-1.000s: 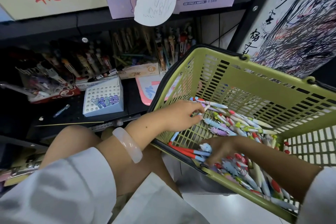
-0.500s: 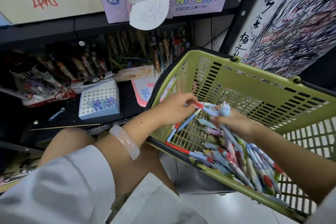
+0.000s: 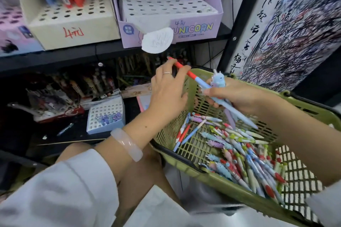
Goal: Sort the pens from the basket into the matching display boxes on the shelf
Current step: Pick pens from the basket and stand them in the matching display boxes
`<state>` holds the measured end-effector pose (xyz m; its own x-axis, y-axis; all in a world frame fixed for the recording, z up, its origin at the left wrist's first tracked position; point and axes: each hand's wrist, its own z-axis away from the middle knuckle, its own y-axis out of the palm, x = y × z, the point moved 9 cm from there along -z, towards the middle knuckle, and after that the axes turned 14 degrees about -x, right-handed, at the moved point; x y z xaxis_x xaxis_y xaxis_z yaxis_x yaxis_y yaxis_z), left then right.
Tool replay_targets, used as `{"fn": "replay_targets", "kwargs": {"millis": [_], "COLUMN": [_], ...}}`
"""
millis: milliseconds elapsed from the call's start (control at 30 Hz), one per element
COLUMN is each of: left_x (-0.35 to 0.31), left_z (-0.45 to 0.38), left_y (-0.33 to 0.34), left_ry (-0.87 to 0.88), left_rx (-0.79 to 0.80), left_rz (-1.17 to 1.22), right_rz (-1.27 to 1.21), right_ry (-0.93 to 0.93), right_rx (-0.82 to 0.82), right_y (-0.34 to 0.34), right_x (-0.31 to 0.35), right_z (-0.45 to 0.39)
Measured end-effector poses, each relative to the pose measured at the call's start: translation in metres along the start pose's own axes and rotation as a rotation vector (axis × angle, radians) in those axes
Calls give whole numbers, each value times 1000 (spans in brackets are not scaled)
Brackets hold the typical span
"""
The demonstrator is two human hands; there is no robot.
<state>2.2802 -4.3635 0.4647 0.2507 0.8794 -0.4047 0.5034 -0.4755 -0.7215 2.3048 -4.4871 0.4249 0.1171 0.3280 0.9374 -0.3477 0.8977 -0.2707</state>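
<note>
Above the olive-green slatted plastic basket [image 3: 304, 103], left fingertips [image 3: 181, 72] pinch a slim red-and-blue pen [image 3: 191, 75] near its red end, tip angled up toward the shelf. Remaining fingers of the left hand [image 3: 167, 90] spread loosely; ring on one, pale translucent bangle [image 3: 127, 143] at the wrist. Half a second ago both hands were down among the heap; now both are raised above the basket rim, pens lifted clear. Reads as picking finished for this batch, placing about to start.

Right hand [image 3: 238, 97], over the basket's far side, curls round a small bunch of pale blue unicorn-topped pens [image 3: 219, 82], barrels trailing down toward the heap. Left forearm crosses from the white sleeve up past the basket's near corner; right forearm lies across its top.

Loose mixed pens [image 3: 238, 151] remain on the basket floor, many. Up-left of the basket: lilac cardboard "UNICORN" display box [image 3: 195, 27], likely home for the blue bunch, and cream punched-hole box [image 3: 73, 24] holding red-and-blue stock.
</note>
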Motion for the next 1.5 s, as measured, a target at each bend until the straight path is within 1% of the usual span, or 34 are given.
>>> {"fn": "replay_targets", "kwargs": {"millis": [33, 100, 133, 200, 233, 267, 333, 367, 433, 467, 500, 567, 633, 700, 767, 833, 900, 967, 1100, 1167, 1233, 1300, 1433, 1500], "left_x": [-1, -3, -5, -6, -4, 2, 8, 4, -6, -10, -12, -11, -8, -1, 8, 18, 33, 46, 62, 76, 87, 90, 90, 92], "left_z": [-1, -5, -6, -4, -1, 4, 19, 26, 33, 33, 31, 23, 17, 14, 12, 7, -1, -8, -24, -31, -38, -46, -65, -74], "left_y": [-1, -8, -11, -13, -14, -14, -7, -3, 0, -4, -12, -27, -43, -56, -65, -73, -83, -90, -99, -103, -104, -105, -110, -114], "left_ry": [46, 121, 151, 172, 120, -6, -335, -453, -566, -600, -631, -617, -553, -525, -576, -657, -688, -708, -730, -752, -757, -740, -654, -631], "left_rx": [16, -9, -6, 43, 83, 137, 270, 339, 446, 458, 450, 402, 365, 331, 306, 239, 114, 38, 19, -6, -14, 0, 10, -10], "left_rz": [-77, -149, -169, -174, -120, -2, 393, 565, 775, 857, 931, 1000, 985, 1004, 1071, 1127, 1056, 994, 1099, 1045, 986, 955, 902, 953], "right_rz": [8, 9, -21, -175, -264, -332, -417, -456, -524, -540, -539, -480, -394, -343, -308, -274, -251, -235, -193, -240, -241, -204, -152, -185], "right_ry": [2, -2, -2, 17, 12, -3, -61, -87, -114, -133, -158, -209, -226, -224, -210, -203, -213, -238, -294, -319, -389, -436, -458, -468], "right_rx": [23, 49, 28, -105, -177, -231, -276, -288, -315, -318, -314, -318, -328, -280, -220, -209, -232, -244, -208, -231, -260, -264, -271, -292], "right_y": [2, 5, 4, -8, -14, -17, -15, -10, 3, 11, 20, 35, 47, 62, 76, 88, 97, 105, 108, 98, 87, 82, 75, 64], "right_x": [2, 6, 10, 16, 20, 27, 42, 50, 66, 75, 84, 103, 120, 135, 146, 156, 168, 180, 200, 205, 212, 217, 231, 243], "right_z": [4, 12, 15, 14, 14, 14, 15, 15, 16, 16, 15, 14, 11, 5, 0, -5, -10, -16, -24, -28, -32, -38, -54, -63]}}
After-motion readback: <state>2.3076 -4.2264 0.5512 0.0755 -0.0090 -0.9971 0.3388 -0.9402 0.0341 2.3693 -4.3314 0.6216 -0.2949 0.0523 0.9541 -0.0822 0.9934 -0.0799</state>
